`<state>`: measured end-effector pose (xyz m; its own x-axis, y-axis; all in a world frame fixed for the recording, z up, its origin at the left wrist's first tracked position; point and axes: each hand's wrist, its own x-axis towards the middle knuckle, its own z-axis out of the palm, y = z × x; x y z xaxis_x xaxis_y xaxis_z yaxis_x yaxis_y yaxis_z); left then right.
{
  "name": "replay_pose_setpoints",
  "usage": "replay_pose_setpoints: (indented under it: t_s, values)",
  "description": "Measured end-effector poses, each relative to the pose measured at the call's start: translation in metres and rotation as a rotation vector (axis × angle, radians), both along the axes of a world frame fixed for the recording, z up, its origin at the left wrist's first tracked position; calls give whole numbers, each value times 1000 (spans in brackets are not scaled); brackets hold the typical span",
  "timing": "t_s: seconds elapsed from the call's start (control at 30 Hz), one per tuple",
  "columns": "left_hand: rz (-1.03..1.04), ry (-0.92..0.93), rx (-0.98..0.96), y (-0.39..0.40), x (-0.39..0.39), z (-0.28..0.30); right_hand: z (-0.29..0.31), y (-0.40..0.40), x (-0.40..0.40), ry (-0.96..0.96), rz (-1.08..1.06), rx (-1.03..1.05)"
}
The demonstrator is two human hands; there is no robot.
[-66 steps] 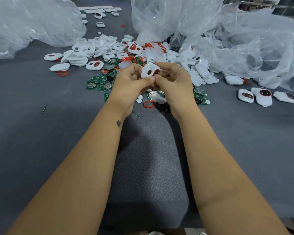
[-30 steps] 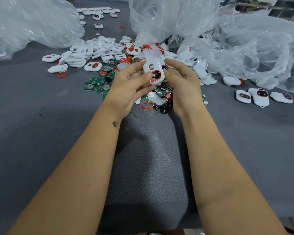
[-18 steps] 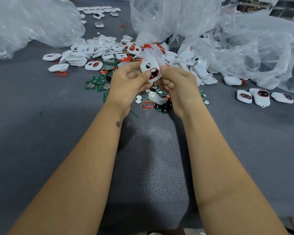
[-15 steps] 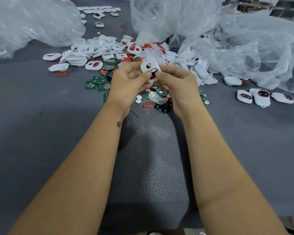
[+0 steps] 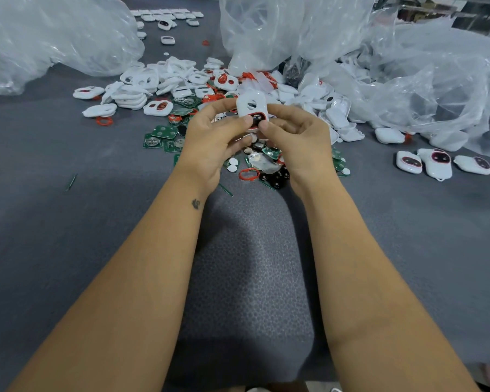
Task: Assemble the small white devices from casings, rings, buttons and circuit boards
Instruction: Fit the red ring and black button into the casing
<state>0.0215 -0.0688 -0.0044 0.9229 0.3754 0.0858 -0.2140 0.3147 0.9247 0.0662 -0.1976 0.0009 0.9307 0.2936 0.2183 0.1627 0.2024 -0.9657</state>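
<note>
Above the parts pile I hold a white casing point(image 5: 249, 104) upright between both hands. It has a small round hole near its top and a red-ringed opening with a dark button lower down. My left hand point(image 5: 212, 137) grips its left side, thumb on the lower opening. My right hand point(image 5: 294, 137) pinches its right side, thumb tip at the ring. Under my hands lie green circuit boards point(image 5: 164, 132), a loose red ring point(image 5: 248, 174), black buttons point(image 5: 275, 181) and small white discs point(image 5: 232, 162).
White casings point(image 5: 136, 91) are heaped behind my hands on the grey mat point(image 5: 244, 264). Three assembled devices point(image 5: 436, 164) lie at the right. Clear plastic bags point(image 5: 54, 32) bulge at the far left and right. More devices point(image 5: 167, 17) sit in rows at the far edge.
The casing was turned from lying sideways to standing upright with the ringed opening facing me. My right fingers closed in from open beside it to a pinch at the ring.
</note>
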Motion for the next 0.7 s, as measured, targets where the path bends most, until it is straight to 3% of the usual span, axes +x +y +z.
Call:
replay_pose_setpoints:
  t_s: [0.27,0.53,0.7]
  values:
    - [-149,-14,49,-1,-1,0,6,-3,-1,144,85,206]
    - [-107,-11,136,-1,-2,-2,7,-3,-3,92,39,160]
    - [-113,25,17,-4,1,0,7,0,-6,94,12,163]
